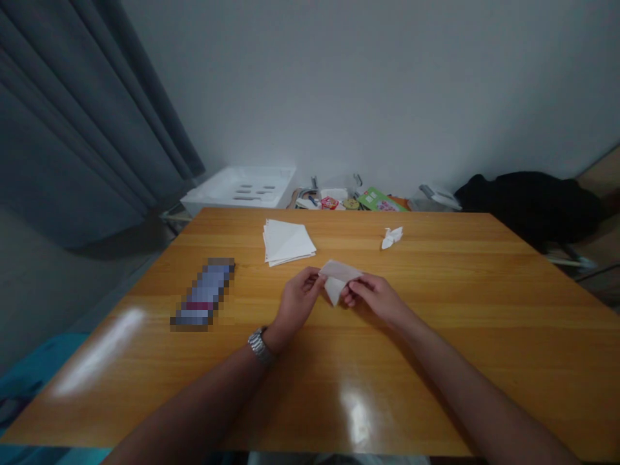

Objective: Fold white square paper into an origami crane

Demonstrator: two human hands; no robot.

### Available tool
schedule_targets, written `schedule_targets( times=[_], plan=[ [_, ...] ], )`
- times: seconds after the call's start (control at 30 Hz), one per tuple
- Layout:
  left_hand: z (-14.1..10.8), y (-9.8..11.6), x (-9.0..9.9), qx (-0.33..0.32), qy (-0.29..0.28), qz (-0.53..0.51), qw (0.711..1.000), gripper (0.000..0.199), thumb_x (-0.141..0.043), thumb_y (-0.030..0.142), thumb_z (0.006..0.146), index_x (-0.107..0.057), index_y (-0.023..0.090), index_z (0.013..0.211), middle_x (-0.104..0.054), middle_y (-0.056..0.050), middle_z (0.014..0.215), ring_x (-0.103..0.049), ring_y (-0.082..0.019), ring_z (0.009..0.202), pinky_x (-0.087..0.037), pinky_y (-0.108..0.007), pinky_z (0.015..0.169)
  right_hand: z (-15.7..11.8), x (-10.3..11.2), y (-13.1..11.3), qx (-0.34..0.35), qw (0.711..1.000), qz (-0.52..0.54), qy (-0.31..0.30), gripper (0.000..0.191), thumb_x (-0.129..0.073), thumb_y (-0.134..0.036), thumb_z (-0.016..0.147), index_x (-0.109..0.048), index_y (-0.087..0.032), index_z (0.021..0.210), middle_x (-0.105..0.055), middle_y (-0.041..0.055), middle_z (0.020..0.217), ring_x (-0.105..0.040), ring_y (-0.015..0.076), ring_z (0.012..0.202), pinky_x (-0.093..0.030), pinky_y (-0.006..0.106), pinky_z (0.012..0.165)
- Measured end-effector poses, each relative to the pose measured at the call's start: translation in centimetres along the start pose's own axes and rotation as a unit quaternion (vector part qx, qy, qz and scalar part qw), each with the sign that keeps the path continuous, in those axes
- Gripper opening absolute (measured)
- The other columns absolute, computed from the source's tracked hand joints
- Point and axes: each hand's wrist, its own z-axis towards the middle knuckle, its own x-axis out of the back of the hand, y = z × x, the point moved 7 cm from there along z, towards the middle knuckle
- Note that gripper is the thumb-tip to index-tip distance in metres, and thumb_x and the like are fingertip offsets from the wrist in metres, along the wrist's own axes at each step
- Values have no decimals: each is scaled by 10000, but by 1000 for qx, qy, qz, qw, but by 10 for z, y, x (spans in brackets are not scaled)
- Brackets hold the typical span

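A partly folded sheet of white paper [338, 272] is held up between both hands above the middle of the table, one pointed flap hanging toward me. My left hand [301, 294] pinches its left corner between thumb and fingers; a metal-band watch [260, 343] is on that wrist. At the right corner, my right hand [375, 294] grips the paper with its thumb on top and fingers curled beneath. Beyond the left hand lies a loose stack of white paper sheets [289, 241]. A small folded white paper crane [392, 237] sits farther back on the right.
The wooden table [484, 310] fills the lower view. A pixelated phone-like object [203, 294] lies on its left. Behind the far edge are a white slotted tray [256, 184], a green booklet [380, 199], assorted small items and a black cloth-like heap [527, 203].
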Motion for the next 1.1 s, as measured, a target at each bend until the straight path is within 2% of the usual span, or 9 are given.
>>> schedule_targets(
  times=[0.1,0.17,0.23,0.4,0.53,0.63,0.83,0.97,1.1],
  plan=[
    [0,7,7,-42,25,55,997,207,-590,356,954,-689,174,962,-716,-45,910,-676,-172,820,-548,-258,728,-3,-1,-4,28,999,-41,14,347,-702,-463,829,-620,-200,1039,-660,18,810,-639,158,663,-546,312,658],
    [-1,18,10,-111,25,139,984,170,-577,282,962,-718,196,1002,-709,-51,991,-665,-177,907,-535,-276,808,-5,5,-12,65,992,-98,50,509,-749,-413,801,-557,-239,1239,-654,42,990,-643,156,727,-557,314,684],
    [-2,25,11,-158,6,221,962,200,-555,242,976,-725,217,1078,-706,-54,1027,-652,-188,970,-512,-303,868,-8,10,-23,119,975,-170,76,595,-780,-375,787,-534,-272,1318,-598,84,1197,-650,180,869,-569,336,762],
    [-2,22,-3,-186,-107,372,903,199,-576,235,968,-738,206,1079,-699,-71,1052,-635,-210,948,-507,-328,841,-12,11,-38,234,916,-323,29,248,-671,-317,916,-679,-269,1159,-579,99,1270,-565,244,1208,-490,416,1016],
    [-7,13,-16,-191,-177,410,874,197,-586,233,960,-741,187,1072,-700,-88,1099,-633,-236,996,-510,-371,905,-8,8,-25,244,877,-409,-57,146,-620,-209,942,-749,-239,1003,-621,108,1261,-581,244,1184,-463,433,1028],
    [-11,8,-19,-189,-189,408,873,236,-582,273,967,-731,193,1133,-692,-99,1194,-631,-257,1080,-505,-401,977,-7,11,-18,237,861,-444,-73,169,-641,-157,907,-765,-240,986,-670,99,1135,-604,242,1082,-487,420,955],
    [-23,5,-18,-179,-230,396,871,324,-556,336,981,-695,191,1236,-612,-133,1383,-590,-281,1250,-466,-423,1085,-10,14,-20,203,875,-423,-119,245,-561,-157,939,-742,-230,1088,-706,87,1087,-642,214,1008,-499,362,917],
    [-27,5,-17,-184,-241,411,860,392,-540,387,986,-651,206,1315,-551,-144,1449,-550,-301,1296,-446,-460,1103,-8,22,-25,164,899,-390,-116,209,-553,-230,959,-748,-246,1033,-738,69,1055,-664,216,965,-501,371,909],
    [-30,6,-20,-193,-257,411,853,441,-527,414,991,-603,206,1373,-541,-151,1458,-533,-308,1316,-423,-479,1120,-5,28,-28,157,899,-399,-86,213,-540,-235,963,-751,-223,995,-731,84,1021,-655,222,944,-495,372,888]
  ],
)
